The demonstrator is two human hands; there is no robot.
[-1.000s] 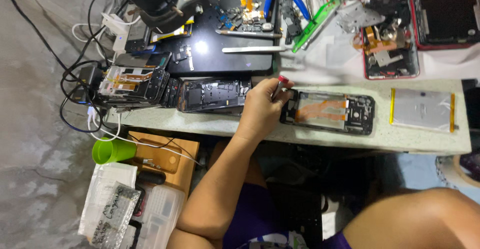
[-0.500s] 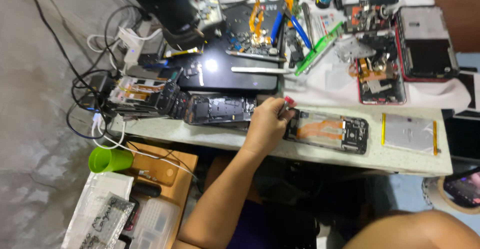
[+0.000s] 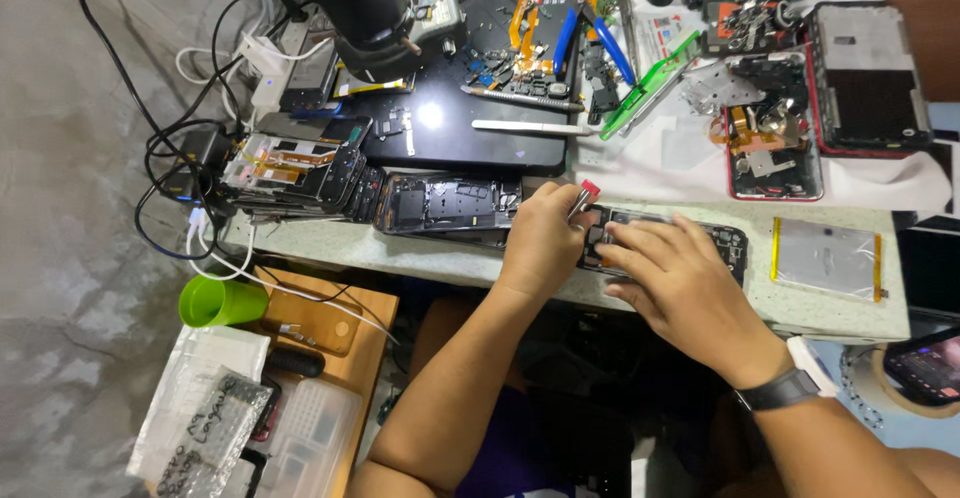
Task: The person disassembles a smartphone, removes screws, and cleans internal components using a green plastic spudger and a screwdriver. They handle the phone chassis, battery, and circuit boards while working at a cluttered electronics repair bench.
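Fingers of the left hand point(image 3: 545, 238) pinch a red-tipped tool point(image 3: 582, 198) over the opened phone point(image 3: 725, 243), which the right hand point(image 3: 680, 293) steadies with spread fingers; careful prying seems due.

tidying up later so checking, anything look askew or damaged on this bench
Nothing looks spilled. The opened black phone under both hands lies without its back cover. Several stripped phone frames sit in a slanted pile at the table's left edge, with tangled black and white cables hanging off beside them.
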